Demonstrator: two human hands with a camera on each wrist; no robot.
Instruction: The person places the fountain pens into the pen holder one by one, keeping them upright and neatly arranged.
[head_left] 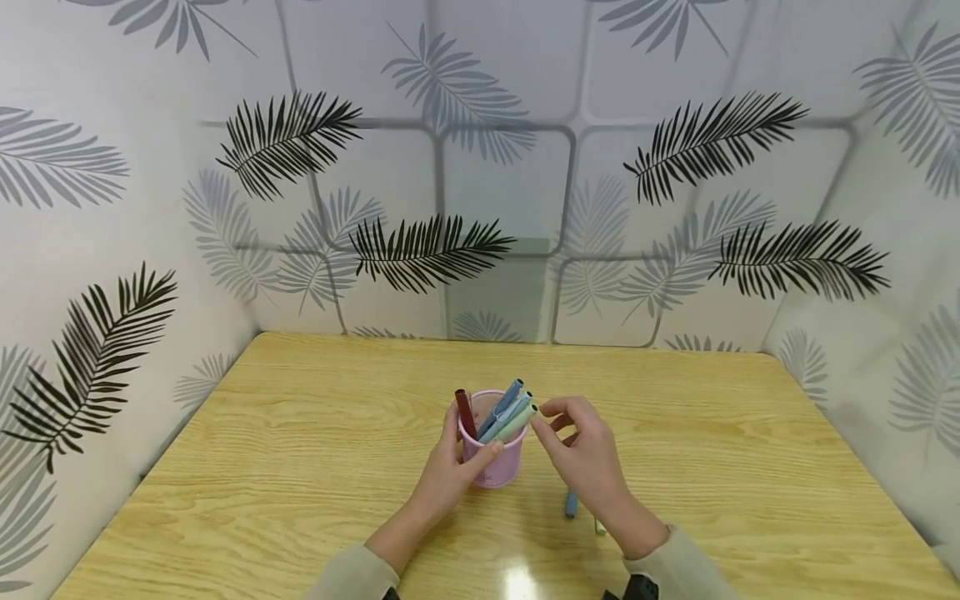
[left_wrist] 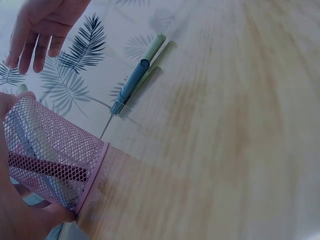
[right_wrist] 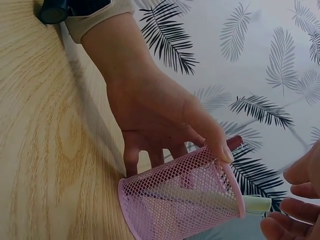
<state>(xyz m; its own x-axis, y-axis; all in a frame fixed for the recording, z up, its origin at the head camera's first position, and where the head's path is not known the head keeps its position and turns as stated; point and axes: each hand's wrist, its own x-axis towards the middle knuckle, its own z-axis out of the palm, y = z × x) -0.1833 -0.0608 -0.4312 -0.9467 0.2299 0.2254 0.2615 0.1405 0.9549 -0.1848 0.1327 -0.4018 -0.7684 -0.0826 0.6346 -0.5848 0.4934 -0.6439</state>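
Head view shows me two pale sleeves (head_left: 678, 562) nearest, over the near side of a wood-grain table (head_left: 322, 433). Just past the right sleeve, partly hidden by the forearm, lie a light green pen (head_left: 600, 527) and a blue pen (head_left: 572, 504), side by side in my left wrist view. Farther in, the left hand (head_left: 444, 479) grasps a pink mesh cup (head_left: 501, 468), fingers and thumb wrapped round its wall; the cup stands midway between the table's left and right edges. I see the right hand (head_left: 587, 450) beside the rim, its fingers loosely bent and holding nothing, near the green-capped pen (head_left: 517, 423). That pen leans in the cup with a dark red pen (head_left: 465, 412) and two blue ones. Beyond the table's far edge I have a leaf-printed backdrop (head_left: 502, 183).
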